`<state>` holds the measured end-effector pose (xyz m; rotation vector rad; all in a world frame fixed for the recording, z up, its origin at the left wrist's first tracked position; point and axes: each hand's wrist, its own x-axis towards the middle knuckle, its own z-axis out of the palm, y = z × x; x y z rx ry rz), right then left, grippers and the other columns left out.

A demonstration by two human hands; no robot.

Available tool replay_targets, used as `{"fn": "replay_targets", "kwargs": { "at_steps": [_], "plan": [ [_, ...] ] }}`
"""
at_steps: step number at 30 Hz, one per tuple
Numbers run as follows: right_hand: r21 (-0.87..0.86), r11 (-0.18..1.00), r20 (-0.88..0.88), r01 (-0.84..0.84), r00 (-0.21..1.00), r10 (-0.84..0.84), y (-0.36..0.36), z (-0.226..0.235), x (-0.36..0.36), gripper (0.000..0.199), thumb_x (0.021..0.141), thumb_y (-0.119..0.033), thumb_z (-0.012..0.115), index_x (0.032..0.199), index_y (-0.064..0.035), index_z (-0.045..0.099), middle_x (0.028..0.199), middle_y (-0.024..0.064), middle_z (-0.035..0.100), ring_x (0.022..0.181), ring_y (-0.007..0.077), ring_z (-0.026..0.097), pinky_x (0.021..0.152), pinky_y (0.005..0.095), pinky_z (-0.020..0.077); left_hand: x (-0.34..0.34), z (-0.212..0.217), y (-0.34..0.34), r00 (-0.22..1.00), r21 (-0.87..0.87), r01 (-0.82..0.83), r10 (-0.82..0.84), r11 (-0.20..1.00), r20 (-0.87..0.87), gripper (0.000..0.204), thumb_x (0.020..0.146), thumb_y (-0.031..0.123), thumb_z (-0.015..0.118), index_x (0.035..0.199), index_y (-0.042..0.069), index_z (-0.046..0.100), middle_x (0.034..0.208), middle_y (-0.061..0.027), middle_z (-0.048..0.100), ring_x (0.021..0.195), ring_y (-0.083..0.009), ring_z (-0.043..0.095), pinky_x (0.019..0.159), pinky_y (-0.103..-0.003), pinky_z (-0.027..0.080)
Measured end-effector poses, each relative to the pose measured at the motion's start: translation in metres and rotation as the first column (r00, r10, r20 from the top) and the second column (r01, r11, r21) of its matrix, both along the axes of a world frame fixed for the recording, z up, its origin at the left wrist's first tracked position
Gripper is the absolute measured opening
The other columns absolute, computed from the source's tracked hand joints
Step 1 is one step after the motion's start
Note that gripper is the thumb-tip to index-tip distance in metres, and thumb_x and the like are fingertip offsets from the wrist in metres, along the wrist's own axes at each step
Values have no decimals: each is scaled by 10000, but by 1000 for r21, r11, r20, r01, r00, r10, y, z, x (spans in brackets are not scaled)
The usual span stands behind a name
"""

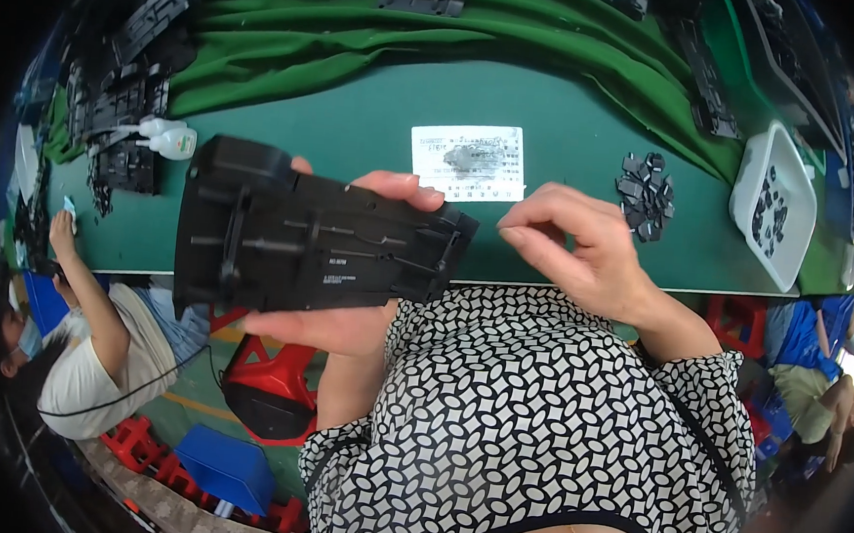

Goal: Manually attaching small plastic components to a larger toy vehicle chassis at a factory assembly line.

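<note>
My left hand [334, 327] grips a black plastic toy car chassis [300, 243] above the near table edge. Its fingers wrap over the far side and the thumb lies along the near side. Molded ribs and bars show on the chassis face turned up. To the right of it, apart from its narrow end, my right hand [587, 246] is closed in a pinch between thumb and forefinger. Anything in that pinch is too small or hidden to make out. Beyond the hands lies a white printed card [469, 161] with a dark smudge of small bits on it.
Right of the card sits a pile of small black parts [645, 195]; a white tray [746, 195] holds more. White squeeze bottles [171, 138] stand at left near black chassis parts [126, 112]. A green cloth [363, 49] runs along the back. Other people sit on both sides.
</note>
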<state>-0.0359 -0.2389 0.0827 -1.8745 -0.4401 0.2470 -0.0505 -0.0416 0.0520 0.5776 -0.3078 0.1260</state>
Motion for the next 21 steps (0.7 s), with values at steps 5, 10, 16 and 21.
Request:
{"fn": "replay_targets", "kwargs": {
  "at_steps": [5, 10, 16, 21],
  "plan": [
    [24, 1000, -261, 15, 965, -8, 9, -7, -11, 104, 858, -88, 603, 855, 15, 614, 694, 25, 565, 595, 68, 484, 514, 222, 376, -6, 7, -11, 997, 53, -59, 61, 997, -40, 940, 737, 810, 333, 1427, 183, 215, 1154, -280, 517, 980, -388, 558, 916, -534, 409],
    [98, 994, -529, 48, 848, 11, 11, -10, -12, 151, 890, -128, 568, 832, 6, 605, 669, -19, 533, 590, 34, 442, 505, 210, 345, -11, 7, -10, 990, 150, -123, 131, 981, -45, 974, 716, 845, 252, 1431, 186, 198, 1134, -274, 528, 934, -375, 577, 938, -576, 375],
    [146, 986, -531, 84, 847, 6, 13, -18, -15, 178, 870, -169, 568, 823, -3, 612, 603, -19, 493, 548, 48, 404, 481, 235, 320, -13, 4, -9, 995, 196, -93, 88, 976, 36, 982, 714, 847, 258, 1434, 184, 183, 1136, -284, 520, 949, -393, 569, 956, -613, 333],
    [167, 979, -560, 120, 829, -6, 14, -19, -17, 185, 864, -168, 559, 795, -4, 609, 589, -21, 481, 547, 47, 394, 482, 235, 313, -14, 4, -10, 995, 201, -86, 74, 976, 67, 966, 727, 839, 260, 1438, 191, 175, 1140, -285, 519, 953, -398, 567, 946, -628, 322]
  ]
}}
